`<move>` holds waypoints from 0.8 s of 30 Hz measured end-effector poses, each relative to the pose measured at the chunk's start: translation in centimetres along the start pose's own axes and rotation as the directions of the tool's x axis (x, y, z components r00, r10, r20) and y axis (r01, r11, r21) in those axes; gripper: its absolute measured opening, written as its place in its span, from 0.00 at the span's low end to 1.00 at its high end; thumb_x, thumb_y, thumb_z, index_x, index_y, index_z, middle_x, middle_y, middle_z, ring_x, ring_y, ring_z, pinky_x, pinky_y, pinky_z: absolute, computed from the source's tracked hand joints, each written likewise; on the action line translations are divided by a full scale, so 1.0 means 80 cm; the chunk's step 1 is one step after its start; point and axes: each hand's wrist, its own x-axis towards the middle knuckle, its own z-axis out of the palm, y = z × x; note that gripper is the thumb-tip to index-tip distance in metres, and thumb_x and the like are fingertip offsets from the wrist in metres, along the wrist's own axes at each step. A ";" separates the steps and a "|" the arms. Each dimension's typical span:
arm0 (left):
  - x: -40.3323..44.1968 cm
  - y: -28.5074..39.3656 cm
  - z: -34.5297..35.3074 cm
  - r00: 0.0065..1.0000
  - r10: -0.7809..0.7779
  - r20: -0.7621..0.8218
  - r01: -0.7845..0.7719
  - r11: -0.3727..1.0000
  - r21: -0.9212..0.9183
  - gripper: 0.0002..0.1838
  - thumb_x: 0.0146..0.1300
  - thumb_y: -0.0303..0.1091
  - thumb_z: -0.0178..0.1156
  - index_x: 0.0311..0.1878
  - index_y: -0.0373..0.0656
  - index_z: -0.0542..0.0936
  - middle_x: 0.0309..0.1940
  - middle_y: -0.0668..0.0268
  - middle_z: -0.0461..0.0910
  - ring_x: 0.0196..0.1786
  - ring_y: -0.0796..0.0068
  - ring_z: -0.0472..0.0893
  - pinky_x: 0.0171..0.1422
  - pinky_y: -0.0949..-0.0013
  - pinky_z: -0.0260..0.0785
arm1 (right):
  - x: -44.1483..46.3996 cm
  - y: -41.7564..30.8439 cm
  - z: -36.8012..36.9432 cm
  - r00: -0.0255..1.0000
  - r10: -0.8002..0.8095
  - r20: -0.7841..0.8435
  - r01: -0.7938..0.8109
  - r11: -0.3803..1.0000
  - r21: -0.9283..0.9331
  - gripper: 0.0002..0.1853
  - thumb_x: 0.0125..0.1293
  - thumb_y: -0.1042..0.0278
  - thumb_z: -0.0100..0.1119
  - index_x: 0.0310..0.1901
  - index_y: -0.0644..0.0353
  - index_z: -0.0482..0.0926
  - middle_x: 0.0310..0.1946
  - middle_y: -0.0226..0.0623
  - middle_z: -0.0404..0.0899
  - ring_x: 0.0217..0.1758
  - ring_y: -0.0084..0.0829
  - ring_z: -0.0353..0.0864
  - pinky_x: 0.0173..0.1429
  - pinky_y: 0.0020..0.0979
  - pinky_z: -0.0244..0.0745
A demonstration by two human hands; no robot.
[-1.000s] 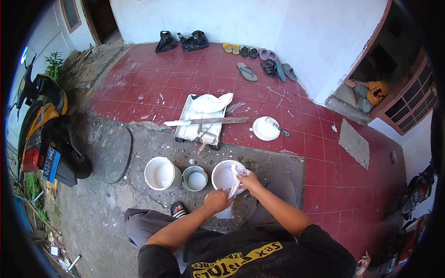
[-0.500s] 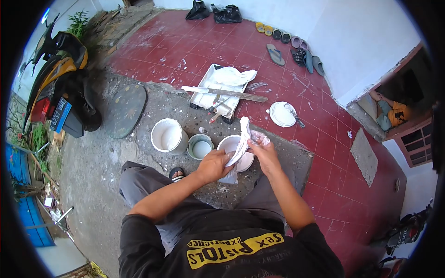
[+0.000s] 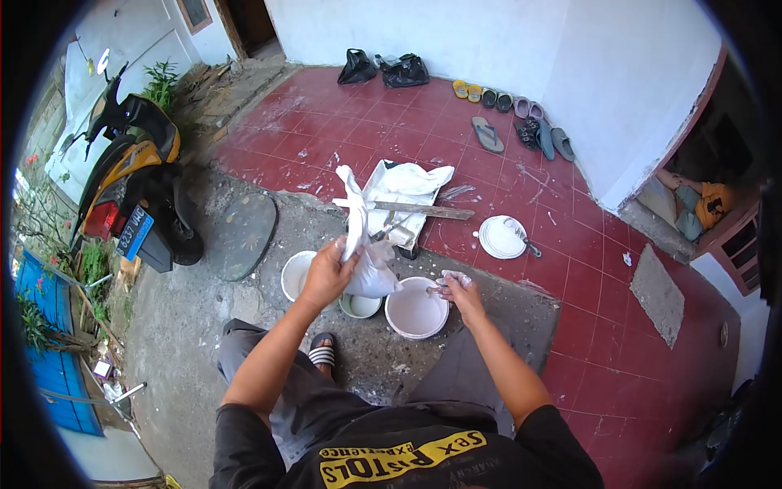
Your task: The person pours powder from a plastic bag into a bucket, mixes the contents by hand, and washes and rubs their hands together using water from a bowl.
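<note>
My left hand (image 3: pixel 330 273) is closed on a white plastic bag (image 3: pixel 374 273) with a twisted top and a full lower part, raised over the tubs. My right hand (image 3: pixel 461 295), smeared with white, has its fingers pinched together at the right rim of a white bucket (image 3: pixel 417 310); what they hold is too small to name. Pale material lies inside that bucket. Left of it stand a small green-grey tub (image 3: pixel 360 306) and another white bucket (image 3: pixel 296 275), both partly hidden by the bag and my left hand.
Beyond the tubs lies a paint tray (image 3: pixel 419 200) with a wooden stick (image 3: pixel 432 211) across it. A white lid (image 3: pixel 503 237) carries a scraper. Sandals (image 3: pixel 487 134) and black bags (image 3: pixel 403 70) line the wall. A motorbike (image 3: pixel 138 179) stands left; a person (image 3: pixel 713 204) is at the right doorway.
My left hand has moved left and up with the white bag, away from my right hand. My right hand has let go of the bag and is now lower, by the bucket rim.
</note>
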 end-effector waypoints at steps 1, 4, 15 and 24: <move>0.008 0.005 -0.011 0.994 -0.111 0.020 0.111 0.994 0.004 0.12 0.65 0.36 0.60 0.43 0.36 0.77 0.30 0.50 0.79 0.31 0.53 0.80 0.36 0.59 0.71 | 0.003 0.013 -0.004 1.000 -0.001 -0.003 0.001 1.000 0.010 0.13 0.70 0.66 0.54 0.51 0.66 0.74 0.41 0.40 0.82 0.39 0.30 0.86 0.40 0.27 0.80; 0.034 -0.034 -0.026 0.996 -0.075 -0.054 0.077 0.996 0.035 0.15 0.66 0.39 0.60 0.46 0.36 0.77 0.29 0.50 0.80 0.30 0.55 0.81 0.36 0.59 0.71 | 0.012 0.037 -0.011 0.999 -0.003 -0.037 0.001 0.999 -0.050 0.16 0.71 0.63 0.54 0.54 0.65 0.74 0.41 0.38 0.81 0.39 0.27 0.84 0.41 0.27 0.79; 0.130 -0.209 -0.064 0.970 -0.121 -0.211 0.116 0.993 -0.035 0.17 0.65 0.39 0.59 0.50 0.36 0.77 0.33 0.50 0.82 0.35 0.60 0.82 0.41 0.59 0.70 | -0.007 0.131 -0.050 0.988 0.009 -0.157 -0.058 0.947 -0.315 0.15 0.72 0.67 0.51 0.55 0.67 0.72 0.41 0.41 0.82 0.38 0.30 0.86 0.38 0.24 0.79; 0.165 -0.394 -0.040 0.961 -0.246 -0.126 0.260 0.959 0.111 0.17 0.62 0.42 0.60 0.45 0.36 0.78 0.35 0.48 0.81 0.38 0.51 0.81 0.43 0.55 0.70 | -0.050 0.127 -0.064 0.944 0.033 -0.328 -0.131 0.951 -0.280 0.15 0.72 0.66 0.52 0.55 0.66 0.73 0.40 0.39 0.82 0.37 0.29 0.85 0.38 0.23 0.77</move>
